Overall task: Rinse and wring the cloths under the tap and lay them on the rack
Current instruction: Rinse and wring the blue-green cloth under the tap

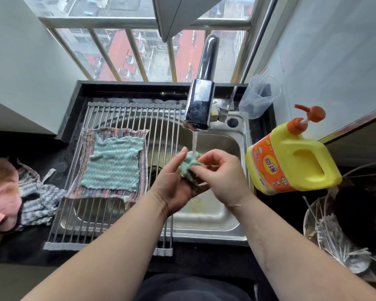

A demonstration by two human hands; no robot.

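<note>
A bunched green cloth (188,165) sits between both hands under the stream from the tap (199,105): the left hand (174,183) cups it from below, and the right hand (221,174) pinches its top. Left of the hands, a flat green cloth (113,164) lies on the rack (117,114).

Both hands, left (174,187) and right (221,177), hold a bunched green cloth (188,167) under the running tap (201,101).

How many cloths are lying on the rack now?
2: a striped cloth flat on the rack at its left, and a green cloth spread over that one. Others may be hidden underneath.
</note>
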